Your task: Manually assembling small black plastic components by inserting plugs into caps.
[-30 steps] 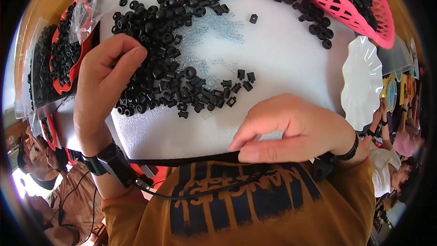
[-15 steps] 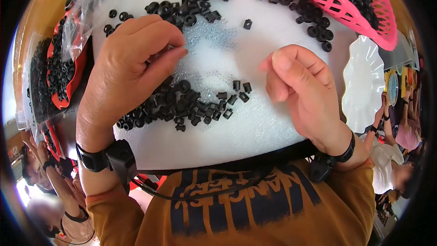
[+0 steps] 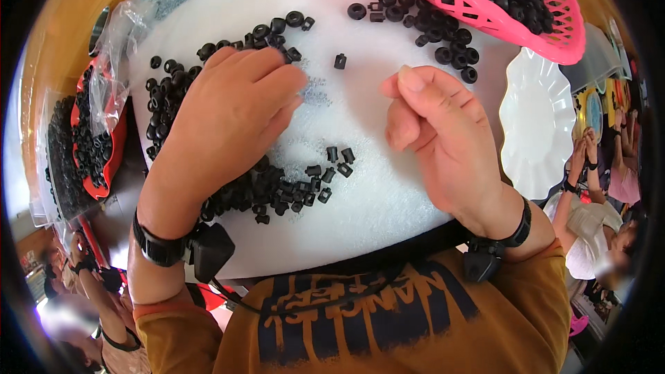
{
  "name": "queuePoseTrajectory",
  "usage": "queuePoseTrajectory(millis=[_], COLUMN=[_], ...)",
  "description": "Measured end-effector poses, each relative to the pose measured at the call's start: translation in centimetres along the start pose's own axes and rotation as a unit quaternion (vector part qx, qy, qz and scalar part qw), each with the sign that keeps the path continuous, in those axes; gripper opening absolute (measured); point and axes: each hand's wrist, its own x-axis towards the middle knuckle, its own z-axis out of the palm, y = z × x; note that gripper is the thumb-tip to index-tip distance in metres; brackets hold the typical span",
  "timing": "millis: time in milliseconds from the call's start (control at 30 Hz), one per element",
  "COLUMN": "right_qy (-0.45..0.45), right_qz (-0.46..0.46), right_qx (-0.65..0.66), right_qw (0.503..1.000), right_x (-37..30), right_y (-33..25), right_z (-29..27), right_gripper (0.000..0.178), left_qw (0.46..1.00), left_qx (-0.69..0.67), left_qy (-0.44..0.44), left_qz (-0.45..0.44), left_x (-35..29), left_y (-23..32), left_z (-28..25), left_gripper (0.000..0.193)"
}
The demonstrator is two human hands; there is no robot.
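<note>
My left hand (image 3: 239,107) curls over the middle of a white foam sheet (image 3: 367,218), between groups of small black plastic parts. Its fingers are bent together and the fingertips are partly hidden, so what they hold cannot be made out. My right hand (image 3: 447,138) hovers to the right with thumb and index finger pinched; anything between them is too small to name. Small black slotted pieces (image 3: 267,190) lie in a pile below my left hand. Round black pieces with holes (image 3: 163,104) lie to its left. Tiny clear shiny bits (image 3: 317,93) are scattered beside its fingers.
A pink lattice basket (image 3: 450,0) full of black parts stands at the far right, with round black pieces (image 3: 450,45) before it. A white scalloped dish (image 3: 537,125) is at right. Red trays of black parts (image 3: 93,138) and a plastic bag (image 3: 125,48) lie left. Other people sit nearby.
My left hand has turned further palm-down and its fingers have moved slightly right, near the far black pieces. My right hand keeps its pinch. The whole view has shifted a little.
</note>
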Motion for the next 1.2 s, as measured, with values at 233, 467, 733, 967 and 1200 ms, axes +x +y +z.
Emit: queuePoseTrajectory(millis=[233,467,733,967,1200], right_qy=[-0.031,-0.086,-0.108,-0.131,-0.093], right_qz=[0.009,0.004,0.031,0.037,-0.01], right_qx=[-0.006,0.011,-0.001,0.026,0.059], right_qw=[0.999,0.996,0.994,0.99,0.994], right_x=[-0.3,-0.4,-0.4,-0.6,-0.6], right_y=[0.1,0.5,0.7,0.8,1.2], right_z=[0.3,0.2,-0.5,-0.4,-0.3], right_gripper=[0.021,0.021,0.017,0.014,0.017], left_qw=[0.999,0.996,0.99,0.988,0.98], left_qx=[-0.038,-0.086,-0.126,-0.135,-0.143], left_qy=[-0.002,0.024,0.06,0.028,0.044], left_qz=[-0.031,-0.03,-0.007,-0.075,-0.129], left_x=[-0.2,6.2,12.0,11.3,7.5], left_y=[-0.1,-0.1,-1.6,-0.2,-0.6], left_z=[-0.9,-1.0,3.9,3.0,2.1], left_gripper=[0.013,0.01,0.016,0.017,0.017])
